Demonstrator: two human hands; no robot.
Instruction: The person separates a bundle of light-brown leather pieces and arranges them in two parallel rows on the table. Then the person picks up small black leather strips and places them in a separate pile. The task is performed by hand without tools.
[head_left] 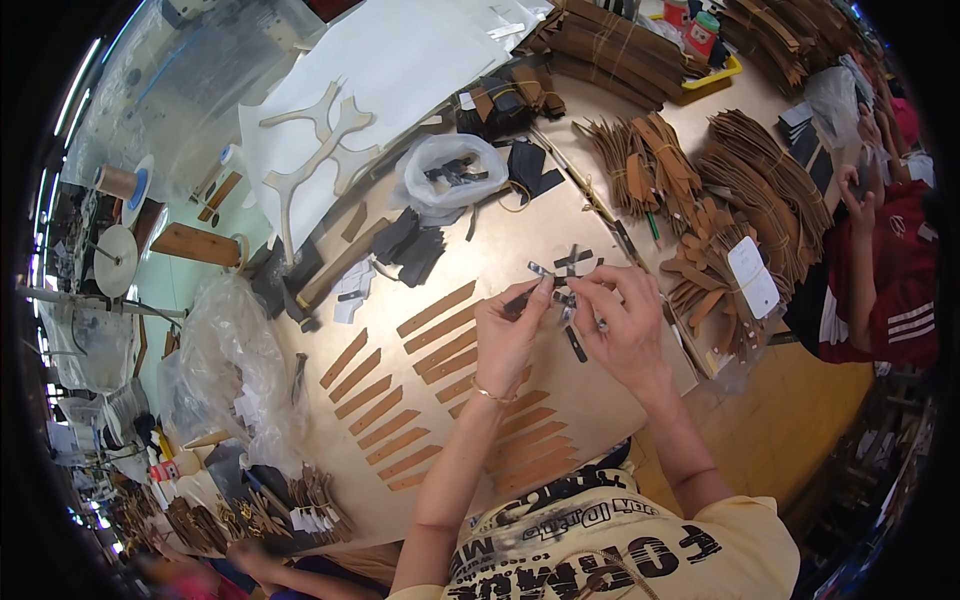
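Observation:
Over the table's middle, my left hand [508, 335] pinches a small black strip [516, 303] between thumb and fingers. Close against it, my right hand [622, 318] has its thumb and fingertips drawn together; what they grip is too small to make out. Short black strips with shiny metal bits [572, 262] lie scattered just beyond and beneath my fingertips. Rows of flat brown leather strips [375, 405] are laid out left of my left forearm, and more brown strips [530, 440] lie between my arms.
Ahead stands a clear plastic bag [455, 172] with black pieces inside. Bundled brown leather pieces [765, 190] pile up at the right, beside a long bar [590, 190]. A crumpled plastic bag [235, 360] sits at left. Other people work nearby, one in a dark red shirt [890, 270] at right.

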